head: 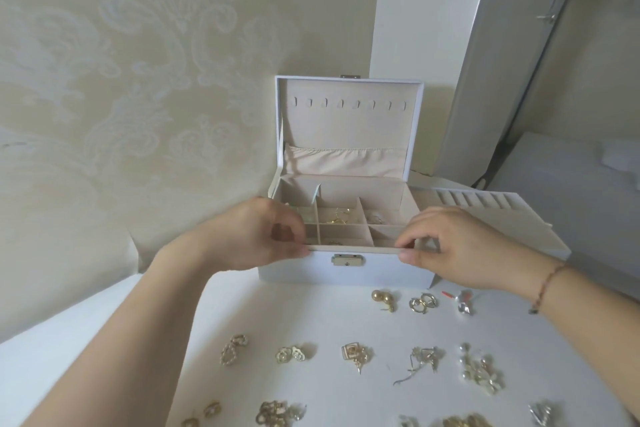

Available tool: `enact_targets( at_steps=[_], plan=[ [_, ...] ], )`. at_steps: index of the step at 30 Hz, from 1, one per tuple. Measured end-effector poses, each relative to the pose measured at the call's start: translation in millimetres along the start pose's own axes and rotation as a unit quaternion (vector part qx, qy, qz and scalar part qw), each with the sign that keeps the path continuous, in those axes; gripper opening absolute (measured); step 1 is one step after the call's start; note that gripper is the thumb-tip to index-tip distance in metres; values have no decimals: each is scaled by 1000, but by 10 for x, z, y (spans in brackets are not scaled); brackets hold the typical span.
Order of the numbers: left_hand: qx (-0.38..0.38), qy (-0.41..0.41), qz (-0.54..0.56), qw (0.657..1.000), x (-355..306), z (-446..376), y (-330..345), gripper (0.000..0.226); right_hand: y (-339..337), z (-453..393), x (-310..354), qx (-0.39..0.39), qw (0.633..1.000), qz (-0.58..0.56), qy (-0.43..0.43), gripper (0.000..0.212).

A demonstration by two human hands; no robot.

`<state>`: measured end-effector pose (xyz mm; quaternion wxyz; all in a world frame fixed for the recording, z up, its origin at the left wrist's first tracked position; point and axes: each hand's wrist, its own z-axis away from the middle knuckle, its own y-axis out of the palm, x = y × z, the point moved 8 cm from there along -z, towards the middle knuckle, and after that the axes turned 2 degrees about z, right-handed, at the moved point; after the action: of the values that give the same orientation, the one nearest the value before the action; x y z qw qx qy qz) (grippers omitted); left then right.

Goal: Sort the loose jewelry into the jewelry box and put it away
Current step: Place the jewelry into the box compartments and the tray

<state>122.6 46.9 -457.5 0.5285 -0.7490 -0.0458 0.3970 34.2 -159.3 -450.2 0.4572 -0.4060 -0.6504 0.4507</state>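
Pinching the front rim of the white lidded jewelry box (346, 267) with left hand (266, 236) and right hand (450, 246), gripping at each end. Lying loose in front of the box: gold and silver earrings (356, 355). Risking, likely, a tilted tray spilling sorted pieces if lifted unevenly.

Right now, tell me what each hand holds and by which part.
Both hands pinch the front rim of the white jewelry box: left hand near its left corner, right hand near its right corner.
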Motion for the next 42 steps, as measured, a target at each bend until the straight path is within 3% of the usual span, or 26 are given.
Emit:
enact_targets(
  at_steps=[2, 7, 12, 16, 18, 19, 23, 28, 38, 42],
  plan=[
    [-3, -7, 22, 1000, 16, -16, 3, 13, 22, 42, -29, -41, 999, -11, -12, 11],
    [-2, -25, -2, 1000, 10, -32, 2, 19, 67, 105, 9, -73, 995, 63, -35, 34],
    [16, -28, -60, 998, -51, 11, 1, 16, 68, 172, 45, -83, 996, 5, -44, 26],
    [-6, 20, -168, 986, -227, -18, 47, 28, -303, 495, 0, -250, 965, -76, -23, 17],
    [-23, 48, -173, 983, -303, -44, 87, 29, -437, 732, -45, -294, 953, -72, -2, 8],
    [-26, 52, -170, 984, -311, -54, 99, 27, -439, 824, -77, -272, 959, -74, 11, 7],
    [-21, 49, -149, 987, -326, -60, 118, 23, -130, 1118, -161, -57, 994, -75, 56, 10],
    [-19, 47, -128, 991, -364, -66, 139, 31, 252, 1323, -134, 107, 989, -50, 91, 30],
    [-15, 42, -123, 991, -359, -72, 142, 29, 310, 1226, -90, 66, 991, -83, 79, 14],
    [-9, 44, -124, 991, -369, -66, 146, 27, 258, 1233, -140, 54, 979, -166, 104, 11]
  ],
)
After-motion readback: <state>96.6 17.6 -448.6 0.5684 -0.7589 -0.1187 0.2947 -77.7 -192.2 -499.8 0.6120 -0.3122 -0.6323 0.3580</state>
